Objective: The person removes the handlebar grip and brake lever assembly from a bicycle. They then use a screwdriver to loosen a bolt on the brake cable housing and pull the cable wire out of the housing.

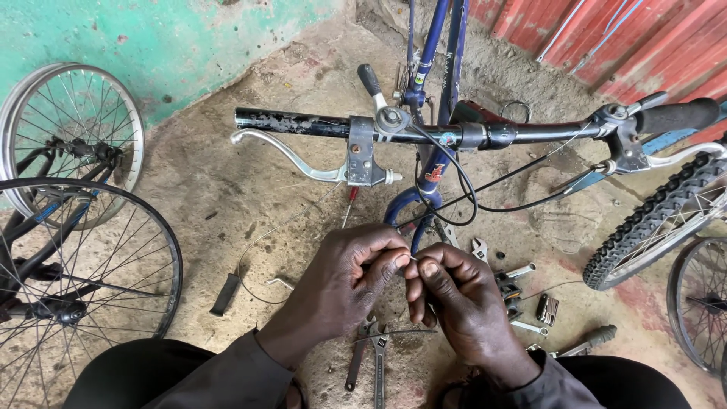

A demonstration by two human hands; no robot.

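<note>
The thin steel brake cable [291, 227] is running as a long pale loop from the left, curving down over the concrete floor [227, 182] and rising rightward to its end, which is pointing right between the two hands. The left hand [352, 276] is pinching the cable end with thumb and forefinger; the right hand [458, 299] is closing its fingertips on the same tip, touching it. Both are working just below the bicycle's handlebar [469, 132] and silver brake lever [291, 155].
</note>
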